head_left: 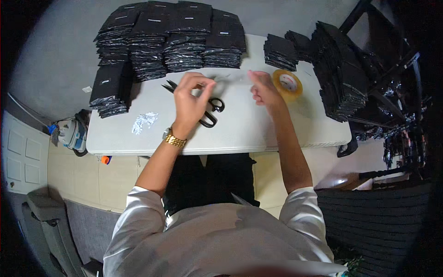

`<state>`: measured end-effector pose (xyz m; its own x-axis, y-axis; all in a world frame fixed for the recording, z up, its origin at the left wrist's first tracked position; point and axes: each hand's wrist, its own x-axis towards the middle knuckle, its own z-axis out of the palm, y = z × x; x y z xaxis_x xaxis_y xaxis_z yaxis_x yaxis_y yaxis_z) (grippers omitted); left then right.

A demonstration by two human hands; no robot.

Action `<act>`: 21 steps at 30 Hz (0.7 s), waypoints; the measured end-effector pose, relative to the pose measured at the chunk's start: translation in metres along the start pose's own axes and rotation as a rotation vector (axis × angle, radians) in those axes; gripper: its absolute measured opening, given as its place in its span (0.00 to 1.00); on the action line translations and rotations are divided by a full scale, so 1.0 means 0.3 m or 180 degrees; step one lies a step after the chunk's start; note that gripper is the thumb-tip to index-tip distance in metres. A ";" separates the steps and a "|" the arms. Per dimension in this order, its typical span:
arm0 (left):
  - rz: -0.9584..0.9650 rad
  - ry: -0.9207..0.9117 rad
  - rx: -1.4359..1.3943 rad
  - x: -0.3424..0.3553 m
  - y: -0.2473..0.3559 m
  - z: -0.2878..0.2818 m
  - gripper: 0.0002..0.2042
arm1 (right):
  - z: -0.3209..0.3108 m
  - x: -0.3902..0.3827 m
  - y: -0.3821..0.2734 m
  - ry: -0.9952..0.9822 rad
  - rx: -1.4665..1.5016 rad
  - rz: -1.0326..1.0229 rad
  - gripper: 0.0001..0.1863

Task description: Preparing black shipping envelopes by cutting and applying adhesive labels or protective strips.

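My left hand [191, 97], with a gold watch on the wrist, is closed with thumb and index finger pinched above black scissors [208, 119] lying on the white table [240, 134]. My right hand [265, 90], blurred, has its fingers curled and thumb raised, just left of a roll of yellowish tape [294, 90]. A faint pale sliver shows between both hands, too indistinct to make out. A small pile of silvery white slips [144, 122] lies to the left of the scissors.
Stacked black plastic packets [152, 21] line the back, with more at the left [110, 87] and right [339, 69]. A black frame with dark plastic [397, 106] stands at the right. An appliance [71, 131] sits beyond the table's left end. A grey sofa [48, 221] is at lower left.
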<state>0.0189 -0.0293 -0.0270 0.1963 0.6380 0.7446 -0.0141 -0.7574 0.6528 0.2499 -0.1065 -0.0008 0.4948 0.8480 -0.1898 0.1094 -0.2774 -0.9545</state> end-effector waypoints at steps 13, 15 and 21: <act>-0.0946 -0.0325 -0.0327 -0.040 0.095 -0.049 0.04 | -0.343 0.112 0.291 0.0849 -0.3390 -0.2319 0.25; -0.0746 -0.0340 -0.0481 -0.042 0.129 -0.106 0.03 | -0.351 0.139 0.311 0.0985 -0.3424 -0.2024 0.25; -0.0510 0.0058 -0.0767 0.016 0.106 -0.212 0.04 | -0.330 0.137 0.325 0.1101 -0.3285 -0.2304 0.24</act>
<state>-0.0428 -0.0414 0.0062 0.1971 0.7510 0.6302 -0.2172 -0.5934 0.7750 0.3661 -0.1433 -0.0790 0.2232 0.8337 0.5051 0.9728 -0.1575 -0.1700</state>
